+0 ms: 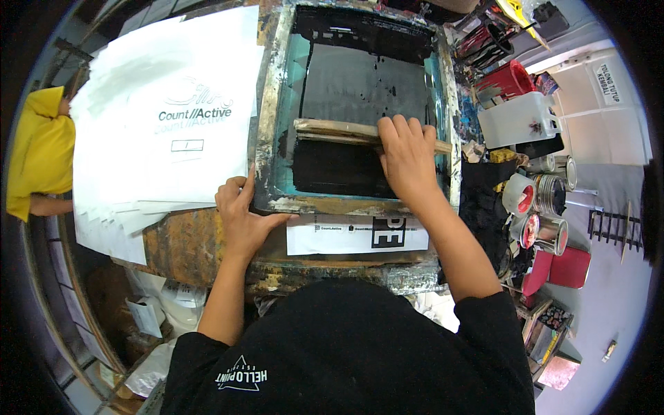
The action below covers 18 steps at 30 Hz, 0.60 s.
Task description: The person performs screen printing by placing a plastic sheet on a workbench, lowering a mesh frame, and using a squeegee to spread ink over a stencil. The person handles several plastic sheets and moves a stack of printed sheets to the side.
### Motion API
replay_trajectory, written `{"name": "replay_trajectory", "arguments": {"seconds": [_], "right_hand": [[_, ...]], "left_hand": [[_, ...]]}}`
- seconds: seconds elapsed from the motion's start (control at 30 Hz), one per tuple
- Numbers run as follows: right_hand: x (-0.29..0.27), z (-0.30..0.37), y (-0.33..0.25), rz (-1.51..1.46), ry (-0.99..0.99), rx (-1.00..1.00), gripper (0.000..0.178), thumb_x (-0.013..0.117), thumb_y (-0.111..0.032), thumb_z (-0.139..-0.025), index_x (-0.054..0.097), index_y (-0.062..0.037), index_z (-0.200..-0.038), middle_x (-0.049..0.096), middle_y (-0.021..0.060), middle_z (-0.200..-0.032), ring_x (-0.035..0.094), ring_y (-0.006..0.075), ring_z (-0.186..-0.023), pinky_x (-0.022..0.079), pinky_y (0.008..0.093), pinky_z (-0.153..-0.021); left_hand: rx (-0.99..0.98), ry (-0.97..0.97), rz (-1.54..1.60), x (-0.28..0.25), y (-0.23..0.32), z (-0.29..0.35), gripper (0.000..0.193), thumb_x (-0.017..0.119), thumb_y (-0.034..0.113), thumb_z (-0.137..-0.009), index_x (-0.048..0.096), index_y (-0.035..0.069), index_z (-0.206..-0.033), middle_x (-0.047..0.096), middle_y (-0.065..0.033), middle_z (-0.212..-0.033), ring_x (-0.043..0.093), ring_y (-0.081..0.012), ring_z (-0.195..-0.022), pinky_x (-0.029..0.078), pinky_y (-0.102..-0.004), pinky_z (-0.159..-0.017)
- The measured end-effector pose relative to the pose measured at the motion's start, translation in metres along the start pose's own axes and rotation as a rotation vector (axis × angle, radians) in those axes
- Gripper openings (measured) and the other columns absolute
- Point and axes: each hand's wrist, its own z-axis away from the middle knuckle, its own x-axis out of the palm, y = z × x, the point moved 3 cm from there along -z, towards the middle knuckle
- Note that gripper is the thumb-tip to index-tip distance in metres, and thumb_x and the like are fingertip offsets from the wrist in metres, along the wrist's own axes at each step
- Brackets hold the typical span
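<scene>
A screen printing frame (453, 138) with a worn, paint-stained rim lies over a white printed sheet (325, 243), whose near strip shows below the frame. Black ink (339, 169) covers much of the mesh, thickest at its near and far ends. My right hand (409, 155) is closed over the wooden handle of a squeegee (332, 131), which lies crosswise on the mesh; its blade edge is hard to make out. At the frame's near left corner, my left hand (242, 211) grips the rim, thumb along the front edge and fingers at the left side.
A loose stack of white sheets (117, 166) covers the table's left part. On the right crowd a translucent jerrycan (515, 119), a red-stained container (508, 79) and several ink tins (550, 194). A person in yellow (45, 152) is at the far left. The stained table edge (270, 277) runs before me.
</scene>
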Motion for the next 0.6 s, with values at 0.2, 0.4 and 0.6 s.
{"name": "replay_trajectory", "arguments": {"seconds": [0.2, 0.4, 0.6], "right_hand": [[-0.047, 0.016, 0.004, -0.107, -0.070, -0.037, 0.047, 0.081, -0.011, -0.080, 0.055, -0.0106, -0.120, 0.060, 0.0109, -0.109, 0.059, 0.0322, -0.106, 0.041, 0.0493, -0.091], [-0.076, 0.072, -0.036, -0.042, 0.014, 0.022, 0.046, 0.083, -0.016, -0.079, 0.058, -0.0076, -0.117, 0.055, 0.0110, -0.108, 0.054, 0.0320, -0.108, 0.039, 0.0491, -0.094], [-0.140, 0.034, -0.024, 0.016, 0.395, -0.033, 0.035, 0.076, -0.040, -0.088, 0.062, -0.0108, -0.102, 0.058, 0.0092, -0.096, 0.057, 0.0317, -0.094, 0.038, 0.0474, -0.085]], "left_hand": [[-0.061, 0.019, 0.017, -0.002, -0.002, 0.004, 0.117, 0.102, 0.050, -0.051, 0.061, 0.004, -0.150, 0.065, -0.0141, -0.118, 0.057, -0.0329, -0.110, 0.042, -0.0468, -0.103], [-0.044, 0.243, 0.590, -0.008, 0.027, -0.001, 0.111, 0.100, 0.043, -0.069, 0.050, -0.005, -0.155, 0.069, -0.0151, -0.123, 0.064, -0.0251, -0.111, 0.049, -0.0407, -0.103], [-0.031, 0.340, 0.868, -0.047, 0.063, -0.036, 0.099, 0.089, 0.030, -0.091, 0.032, -0.009, -0.162, 0.058, -0.0215, -0.146, 0.060, -0.0268, -0.130, 0.049, -0.0400, -0.111]]}}
